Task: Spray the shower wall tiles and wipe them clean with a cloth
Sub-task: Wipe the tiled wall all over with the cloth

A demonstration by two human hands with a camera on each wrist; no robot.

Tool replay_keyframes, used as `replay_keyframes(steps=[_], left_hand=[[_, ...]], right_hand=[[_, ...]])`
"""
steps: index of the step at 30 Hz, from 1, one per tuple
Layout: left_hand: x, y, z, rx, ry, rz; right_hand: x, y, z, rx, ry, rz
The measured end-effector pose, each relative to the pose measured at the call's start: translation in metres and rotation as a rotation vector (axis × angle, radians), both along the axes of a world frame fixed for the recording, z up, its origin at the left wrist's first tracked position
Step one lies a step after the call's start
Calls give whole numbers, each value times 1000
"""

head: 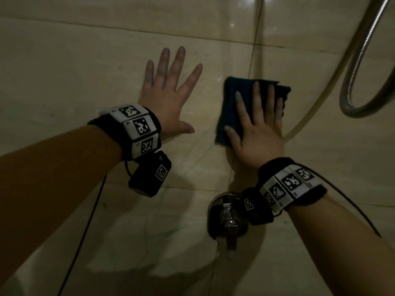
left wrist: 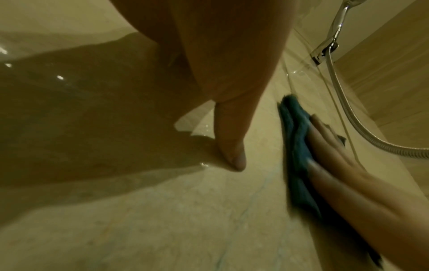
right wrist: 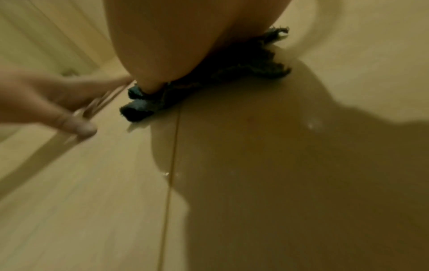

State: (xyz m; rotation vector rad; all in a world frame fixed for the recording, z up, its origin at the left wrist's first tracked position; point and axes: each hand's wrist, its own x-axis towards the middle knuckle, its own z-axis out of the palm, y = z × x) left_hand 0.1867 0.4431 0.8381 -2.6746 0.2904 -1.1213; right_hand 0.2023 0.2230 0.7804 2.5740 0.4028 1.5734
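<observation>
My right hand (head: 259,133) lay flat, fingers (head: 256,97) straight, pressing the folded dark-teal cloth (head: 233,105) against the glossy beige wall tiles (head: 85,71) right of centre frame. My left hand (head: 168,99), fingers spread wide and holding nothing, braced just left of the cloth.

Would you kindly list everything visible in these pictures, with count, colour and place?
cloth: one, dark teal, folded, flat against the wall under the right hand.
wall tiles: several, glossy beige, filling the view.
shower hose: one, silver metal, looping at the right.
mixer valve: one, chrome, on the wall below the right wrist.
wrist bands: two, black with white markers, one on each wrist.
left hand: spread flat on the tiles.
right hand: straight fingers pressing the cloth.
</observation>
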Motion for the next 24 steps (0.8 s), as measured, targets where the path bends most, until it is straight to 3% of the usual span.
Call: replay_keyframes(steps=[5, 16, 24], left_hand=[[0, 7, -6, 54, 6, 13], [-1, 14, -12, 99, 2, -1], [-4, 24, -24, 119, 34, -15]], right_hand=[[-1, 5, -18, 52, 9, 10], [-7, 30, 18, 137, 74, -42], [1, 28, -35, 17, -46, 22]])
